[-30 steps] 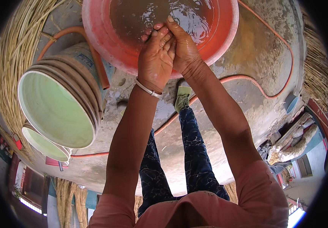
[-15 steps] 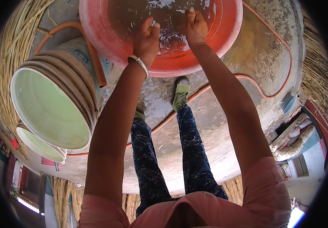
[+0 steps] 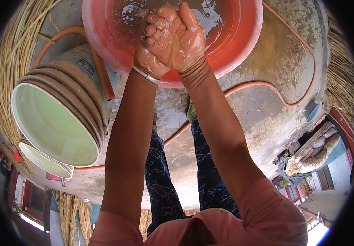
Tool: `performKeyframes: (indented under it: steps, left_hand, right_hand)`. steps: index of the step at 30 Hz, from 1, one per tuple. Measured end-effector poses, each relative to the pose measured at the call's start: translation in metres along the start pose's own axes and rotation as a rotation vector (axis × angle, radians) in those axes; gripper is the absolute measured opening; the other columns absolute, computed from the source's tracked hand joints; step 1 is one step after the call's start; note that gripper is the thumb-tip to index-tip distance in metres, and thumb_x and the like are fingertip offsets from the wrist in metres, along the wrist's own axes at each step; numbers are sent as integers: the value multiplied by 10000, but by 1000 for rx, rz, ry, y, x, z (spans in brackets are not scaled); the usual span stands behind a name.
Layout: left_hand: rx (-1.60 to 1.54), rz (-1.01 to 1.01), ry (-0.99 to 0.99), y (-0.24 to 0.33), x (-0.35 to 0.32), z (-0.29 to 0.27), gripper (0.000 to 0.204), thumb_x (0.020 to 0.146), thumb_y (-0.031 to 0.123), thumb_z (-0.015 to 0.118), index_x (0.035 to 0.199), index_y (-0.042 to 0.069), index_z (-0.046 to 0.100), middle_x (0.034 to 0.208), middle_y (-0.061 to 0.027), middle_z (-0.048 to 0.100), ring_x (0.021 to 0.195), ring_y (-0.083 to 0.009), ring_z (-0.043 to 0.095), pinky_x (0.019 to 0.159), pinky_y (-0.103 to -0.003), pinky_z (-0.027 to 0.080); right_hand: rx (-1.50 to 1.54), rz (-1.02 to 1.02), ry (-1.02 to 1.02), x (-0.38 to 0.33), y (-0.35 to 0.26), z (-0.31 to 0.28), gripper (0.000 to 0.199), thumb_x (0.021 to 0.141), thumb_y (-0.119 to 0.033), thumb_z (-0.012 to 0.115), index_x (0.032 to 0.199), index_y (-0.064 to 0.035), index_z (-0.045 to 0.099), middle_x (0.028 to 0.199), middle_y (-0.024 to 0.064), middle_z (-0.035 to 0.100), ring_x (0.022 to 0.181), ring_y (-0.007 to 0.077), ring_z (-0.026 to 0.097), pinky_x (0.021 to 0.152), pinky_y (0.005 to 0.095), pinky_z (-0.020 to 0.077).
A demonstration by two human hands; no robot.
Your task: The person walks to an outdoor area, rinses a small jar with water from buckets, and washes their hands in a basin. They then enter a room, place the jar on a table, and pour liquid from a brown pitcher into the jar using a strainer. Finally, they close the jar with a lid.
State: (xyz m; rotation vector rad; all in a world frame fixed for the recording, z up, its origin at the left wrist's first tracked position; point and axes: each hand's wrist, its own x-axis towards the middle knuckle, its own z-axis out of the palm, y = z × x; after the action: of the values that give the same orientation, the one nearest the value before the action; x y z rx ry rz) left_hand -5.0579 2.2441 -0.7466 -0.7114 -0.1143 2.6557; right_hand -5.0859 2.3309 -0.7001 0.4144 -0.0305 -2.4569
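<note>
Both hands are together over a red plastic basin [image 3: 253,37] that holds murky water [image 3: 129,12]. My right hand [image 3: 183,45] is wet and palm up, thumb apart and fingers curled upward, with nothing visible in the palm. Beneath and beside it, my left hand [image 3: 148,63] presses against it; most of its fingers are hidden behind the right hand. A pale bracelet [image 3: 145,75] circles my left wrist. The basin's far side runs out of the picture.
Stacked buckets [image 3: 56,123] with pale green insides lie tipped at the left, near an orange pipe [image 3: 103,69]. A thin orange hose [image 3: 263,84] curves over the wet concrete floor [image 3: 242,123]. Bundled dry stalks [image 3: 8,78] line the left side. A blue bowl [image 3: 311,112] sits at the right.
My hands were apart, low over the water with ripples between them. They have come together, rising toward me, and the right palm has turned up.
</note>
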Motion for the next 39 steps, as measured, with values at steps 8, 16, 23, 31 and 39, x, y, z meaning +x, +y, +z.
performKeyframes:
  steps: [8, 16, 23, 31, 39]
  left_hand:
    - [6, 18, -253, -10, -9, 18, 544, 936, 482, 427, 1220, 24, 495, 1171, -177, 553, 1031, -309, 562, 921, -429, 480]
    - [403, 325, 648, -59, -40, 57, 467, 1001, 403, 305, 1273, 65, 477, 1239, -103, 552, 1161, -223, 528, 995, -388, 414]
    - [323, 389, 694, -59, -37, 36, 420, 1003, 352, 306, 1228, 66, 518, 1216, -89, 556, 1119, -213, 539, 985, -343, 421]
    - [655, 209, 666, -34, -45, 24, 529, 1002, 477, 337, 1214, 28, 522, 1188, -72, 576, 1066, -189, 553, 948, -316, 438]
    - [1320, 674, 574, -54, -30, -7, 308, 987, 182, 466, 1184, -46, 528, 1155, -101, 594, 1037, -182, 569, 912, -302, 449]
  right_hand:
    - [-872, -329, 322, 15, 22, 44, 369, 994, -346, 437, 865, -31, 579, 810, 114, 624, 701, 253, 636, 605, 365, 532]
    - [-2643, -710, 44, -16, -8, -28, 199, 819, -254, 613, 922, -83, 619, 1081, 96, 605, 954, 278, 587, 836, 429, 456]
    - [-3021, -745, 169, -26, 16, -21, 375, 768, -267, 601, 1080, -65, 648, 1253, 109, 551, 1234, 309, 438, 1069, 573, 244]
    - [-3096, -413, 173, -37, 23, -20, 495, 821, -239, 565, 1288, -80, 518, 1354, 114, 472, 1323, 315, 353, 1105, 561, 181]
    - [-3597, 392, -72, -52, 30, -27, 592, 857, -341, 472, 1377, -68, 402, 1445, 152, 365, 1397, 391, 187, 1070, 692, 67]
